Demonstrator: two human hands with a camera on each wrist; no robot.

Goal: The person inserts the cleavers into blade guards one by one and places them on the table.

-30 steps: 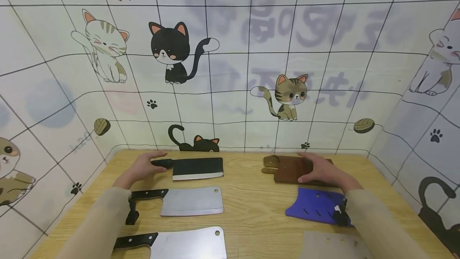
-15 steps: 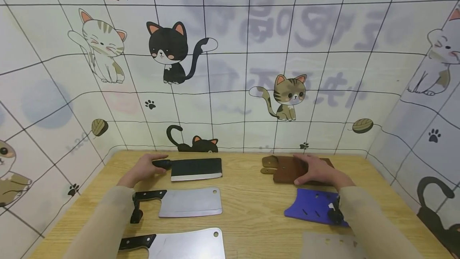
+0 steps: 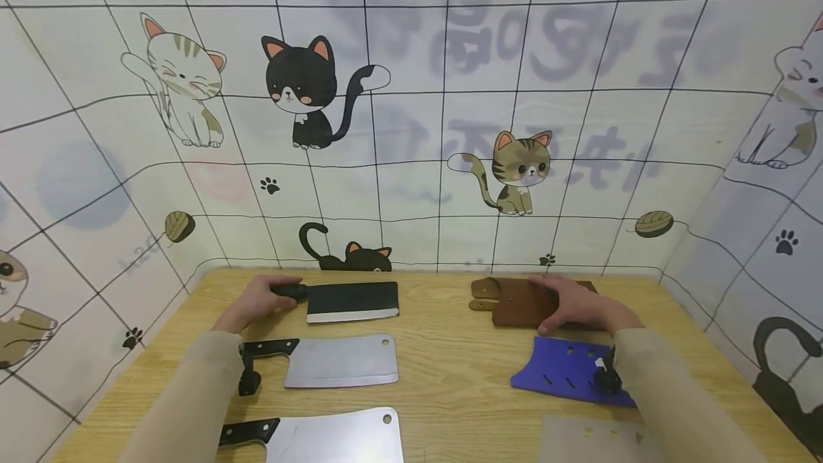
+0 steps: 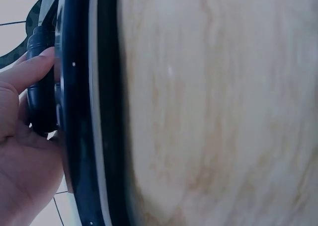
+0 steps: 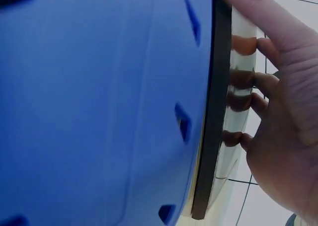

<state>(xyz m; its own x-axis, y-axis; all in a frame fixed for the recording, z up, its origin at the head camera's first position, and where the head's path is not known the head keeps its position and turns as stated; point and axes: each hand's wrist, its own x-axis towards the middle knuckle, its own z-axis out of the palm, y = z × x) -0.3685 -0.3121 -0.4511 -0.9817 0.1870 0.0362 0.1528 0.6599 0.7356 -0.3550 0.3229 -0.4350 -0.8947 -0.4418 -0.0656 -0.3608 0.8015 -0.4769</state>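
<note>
Head view: the left hand (image 3: 260,300) has its fingers curled round the handle (image 3: 289,291) of the dark cleaver (image 3: 353,299); its blade lies flat, extending rightward from them. Judged rigid, blade-heavy and slick, it is best held by that handle. The brown sheath (image 3: 516,311), apparently light, stiff leather best taken across its width, lies on the tabletop (image 3: 450,370) beneath the right hand (image 3: 579,304), whose fingers rest spread, not clenched. A blue sheath (image 3: 536,370) lies just below those fingers.
</note>
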